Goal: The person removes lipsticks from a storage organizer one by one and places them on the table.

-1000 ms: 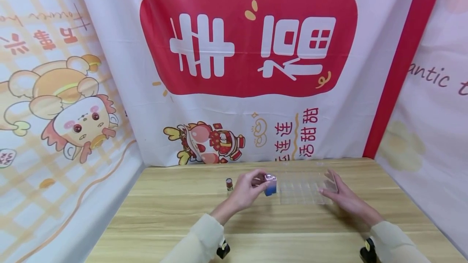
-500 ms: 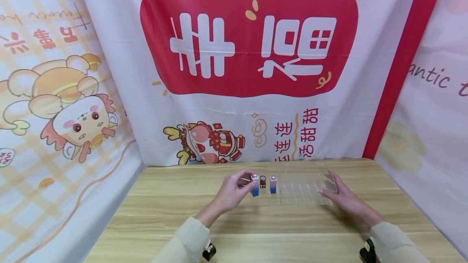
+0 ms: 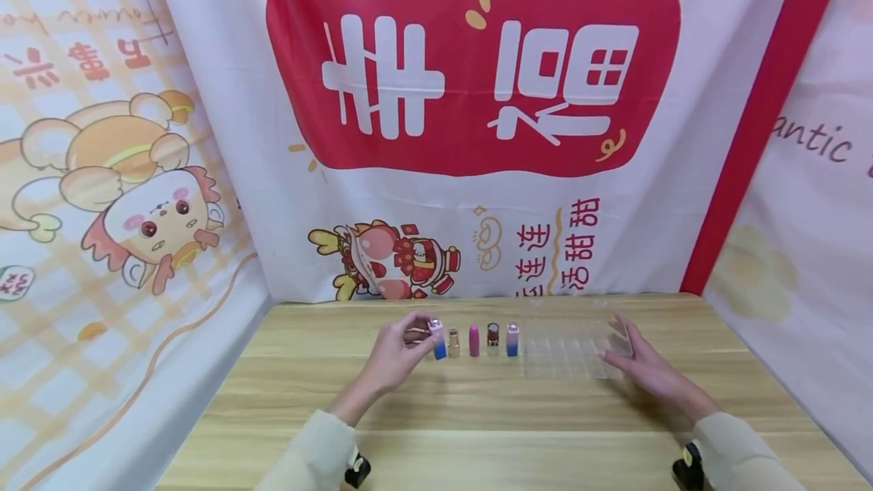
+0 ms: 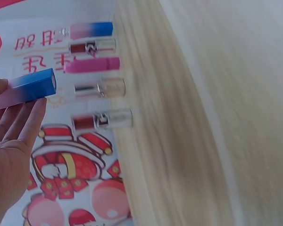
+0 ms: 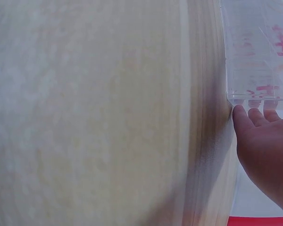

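My left hand holds a pink-to-blue lipstick between thumb and fingers, at the left end of a row of lipsticks. In that row stand a matching pink-blue lipstick, a dark red one with a clear base, a magenta one and a gold-toned one. Another dark red lipstick shows in the left wrist view. My right hand grips the right end of a clear plastic organizer; its fingertips are against the side wall in the right wrist view.
The lipstick row stands just left of the organizer on the wooden table. Behind the table hangs a white and red printed cloth, with more printed cloth along the left side.
My left hand has moved left with the pink-blue lipstick, away from the organizer, uncovering more of the row. The right hand has stayed on the organizer. The head view has shifted slightly.
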